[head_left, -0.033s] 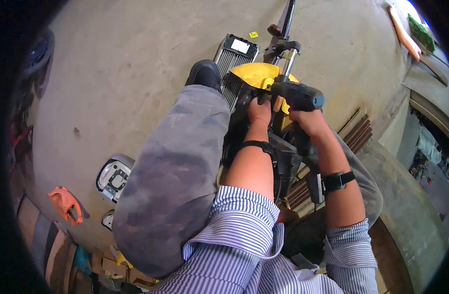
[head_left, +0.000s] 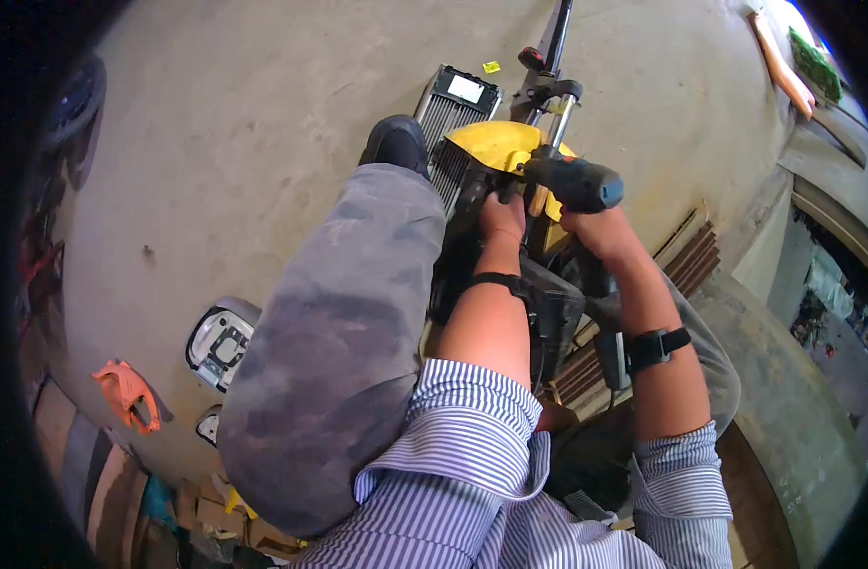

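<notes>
My right hand (head_left: 595, 230) is wrapped around the grip of a black cordless drill (head_left: 576, 183). The drill points left, and its front end meets a round yellow fitting by a metal tube (head_left: 564, 121). Below the curved yellow cover (head_left: 498, 142), my left hand (head_left: 503, 216) is closed against a black part of the same machine; my fingers are mostly hidden there. The black body of the machine (head_left: 550, 308) lies between my legs, partly covered by my left forearm. From its far end, a dark pole reaches away past the top edge.
A finned metal unit (head_left: 440, 112) with a white label lies beside my left shoe (head_left: 396, 144). On the floor to the left are an orange plastic part (head_left: 128, 394) and a white-and-grey housing (head_left: 220, 346). Brown slats (head_left: 692, 256) lie at the right.
The drill and my right hand have shifted very slightly. My left hand and the machine look the same.
</notes>
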`<state>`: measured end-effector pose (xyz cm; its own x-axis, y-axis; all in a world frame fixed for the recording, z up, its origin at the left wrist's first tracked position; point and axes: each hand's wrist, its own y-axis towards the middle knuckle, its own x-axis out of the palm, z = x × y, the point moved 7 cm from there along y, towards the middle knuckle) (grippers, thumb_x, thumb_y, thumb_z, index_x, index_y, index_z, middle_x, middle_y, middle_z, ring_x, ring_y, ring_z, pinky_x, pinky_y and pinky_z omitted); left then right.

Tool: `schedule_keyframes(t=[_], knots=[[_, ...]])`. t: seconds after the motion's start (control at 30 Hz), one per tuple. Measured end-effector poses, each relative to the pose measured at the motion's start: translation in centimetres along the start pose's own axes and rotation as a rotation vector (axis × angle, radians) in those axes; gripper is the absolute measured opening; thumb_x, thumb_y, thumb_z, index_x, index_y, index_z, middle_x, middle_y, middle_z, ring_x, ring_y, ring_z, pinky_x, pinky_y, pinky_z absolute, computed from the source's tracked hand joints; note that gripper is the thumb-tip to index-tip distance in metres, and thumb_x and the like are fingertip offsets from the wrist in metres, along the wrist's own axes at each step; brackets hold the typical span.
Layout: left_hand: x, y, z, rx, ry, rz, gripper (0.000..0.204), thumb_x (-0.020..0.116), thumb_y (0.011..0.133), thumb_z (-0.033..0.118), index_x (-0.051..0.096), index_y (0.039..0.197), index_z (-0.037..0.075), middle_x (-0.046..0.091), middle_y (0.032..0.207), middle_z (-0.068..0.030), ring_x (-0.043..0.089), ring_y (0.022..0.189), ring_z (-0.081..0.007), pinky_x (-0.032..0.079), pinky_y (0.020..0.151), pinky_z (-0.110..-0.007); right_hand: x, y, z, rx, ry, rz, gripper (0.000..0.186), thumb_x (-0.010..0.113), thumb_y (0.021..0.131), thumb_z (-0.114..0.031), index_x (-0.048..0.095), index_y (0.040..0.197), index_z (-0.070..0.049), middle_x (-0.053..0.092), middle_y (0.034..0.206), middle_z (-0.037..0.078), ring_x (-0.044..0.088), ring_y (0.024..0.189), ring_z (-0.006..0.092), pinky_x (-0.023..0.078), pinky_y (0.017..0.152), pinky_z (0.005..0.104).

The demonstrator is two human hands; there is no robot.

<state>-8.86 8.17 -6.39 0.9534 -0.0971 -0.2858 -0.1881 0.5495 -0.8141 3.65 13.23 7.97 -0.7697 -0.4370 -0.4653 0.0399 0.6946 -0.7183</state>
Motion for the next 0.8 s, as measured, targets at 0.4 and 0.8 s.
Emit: schedule_keyframes(t=[0.4, 0.8], knots=[[3.8, 0.0, -3.8, -0.158, 0.482, -0.36, 0.057, 0.017, 0.091, 0.036, 0.057, 0.112, 0.001, 0.056, 0.117, -0.0189, 0.05, 0.114, -0.0327, 0.036, 0.098, -0.039, -0.6, 1.9, 0.4, 0.126, -0.041, -0.1, 0.031, 0.062, 0.063, -0.009, 0.059, 0.094, -0.004, 0.06, 0.078, 0.006, 0.057, 0.069, 0.0186, 0.048, 0.062, 0.0316], [3.8, 0.9, -4.6, -0.049, 0.55, -0.319, 0.042, 0.026, 0.09, 0.023, 0.051, 0.117, 0.002, 0.056, 0.116, -0.0216, 0.054, 0.109, -0.0341, 0.034, 0.098, -0.047, 0.9, -0.7, -6.7, 0.04, -0.062, -0.083, 0.055, 0.06, 0.063, -0.001, 0.052, 0.116, -0.008, 0.06, 0.096, 0.003, 0.055, 0.088, 0.0156, 0.045, 0.079, 0.0278]])
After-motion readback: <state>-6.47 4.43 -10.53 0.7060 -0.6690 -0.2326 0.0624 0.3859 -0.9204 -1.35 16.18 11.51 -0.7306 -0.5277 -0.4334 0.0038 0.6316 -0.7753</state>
